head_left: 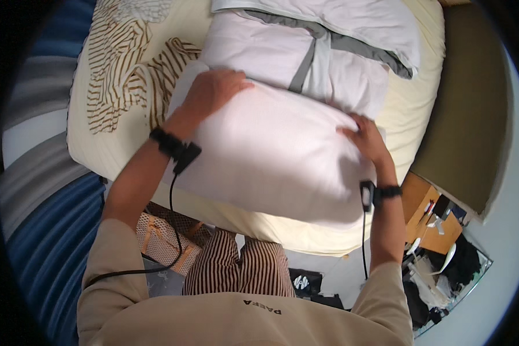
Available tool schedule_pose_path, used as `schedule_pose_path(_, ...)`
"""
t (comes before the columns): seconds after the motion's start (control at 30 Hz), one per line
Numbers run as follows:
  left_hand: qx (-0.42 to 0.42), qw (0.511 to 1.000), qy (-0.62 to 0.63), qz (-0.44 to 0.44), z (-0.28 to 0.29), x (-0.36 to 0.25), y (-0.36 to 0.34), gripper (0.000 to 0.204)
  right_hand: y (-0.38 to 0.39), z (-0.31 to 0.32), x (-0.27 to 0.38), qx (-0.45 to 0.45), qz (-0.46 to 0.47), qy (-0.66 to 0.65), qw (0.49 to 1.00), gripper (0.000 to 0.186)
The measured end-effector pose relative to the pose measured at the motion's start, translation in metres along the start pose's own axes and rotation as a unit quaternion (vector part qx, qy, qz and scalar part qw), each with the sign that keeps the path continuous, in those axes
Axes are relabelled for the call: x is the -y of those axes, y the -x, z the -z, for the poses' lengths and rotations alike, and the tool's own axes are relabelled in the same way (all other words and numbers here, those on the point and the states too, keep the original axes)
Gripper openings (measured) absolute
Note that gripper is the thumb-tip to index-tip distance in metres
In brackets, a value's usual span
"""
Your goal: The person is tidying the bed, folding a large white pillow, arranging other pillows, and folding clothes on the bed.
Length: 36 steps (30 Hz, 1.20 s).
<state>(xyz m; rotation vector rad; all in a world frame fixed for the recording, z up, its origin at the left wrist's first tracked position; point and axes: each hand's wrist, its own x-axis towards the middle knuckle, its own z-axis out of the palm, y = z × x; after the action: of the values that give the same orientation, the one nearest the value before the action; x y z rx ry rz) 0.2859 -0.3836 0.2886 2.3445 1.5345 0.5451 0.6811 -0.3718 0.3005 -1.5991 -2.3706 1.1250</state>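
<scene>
So we had the white pillow (271,155) sitting on the near part of the bed (409,109), long side running across in front of us. Our left hand (213,92) was spread flat on its far left corner, fingers open and pressing down, not pinching anything. Our right hand (366,138) sat on the far right edge, fingers curled a bit over the fabric; we couldn't tell if that grip had actually closed on the cover or was just resting there.

Our take on doing this bit well: keep both palms wide and even so the filling spreads instead of bunching to one side, and work the corners, since that's where it lumps.

Room-wise it was tight up top. The folded white duvet with grey trim (328,52) lay right against the pillow's far edge, touching it, so pushing forward would have shoved into that. On the left, a brown-striped cloth (127,69) was crumpled just beside the pillow's corner, near our left hand. The near edge of the pillow hung close to the mattress edge by our legs, so sliding it back toward us risked it tipping off. The best free space looked like the bare cream sheet off to the right, though the bed's edge curved away there too, with a cluttered wooden nightstand (429,222) below it.
</scene>
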Motion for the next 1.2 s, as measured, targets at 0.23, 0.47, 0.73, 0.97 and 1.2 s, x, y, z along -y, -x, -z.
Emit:
schedule_pose_path(0.23,0.256,0.966,0.0,0.043,-0.044,0.052,-0.013,0.042,-0.014,-0.083,-0.033,-0.015,-0.121,0.128,0.984,0.068)
schedule_pose_path(0.47,0.335,0.936,-0.005,0.111,-0.008,0.078,0.019,0.065,0.0,-0.08,-0.037,-0.048,-0.129,0.179,0.974,0.082)
schedule_pose_path(0.73,0.023,0.989,-0.086,-0.118,0.019,0.097,-0.02,0.046,-0.021,0.001,-0.022,-0.185,-0.075,-0.092,0.975,0.039)
schedule_pose_path(0.97,0.154,0.985,-0.062,0.052,-0.028,0.084,-0.063,0.043,-0.061,-0.038,-0.068,-0.053,-0.149,0.247,0.956,0.055)
schedule_pose_path(1.2,-0.03,0.994,-0.048,0.096,0.02,0.099,0.026,0.058,-0.011,-0.027,-0.016,-0.221,-0.08,0.228,0.945,0.074)
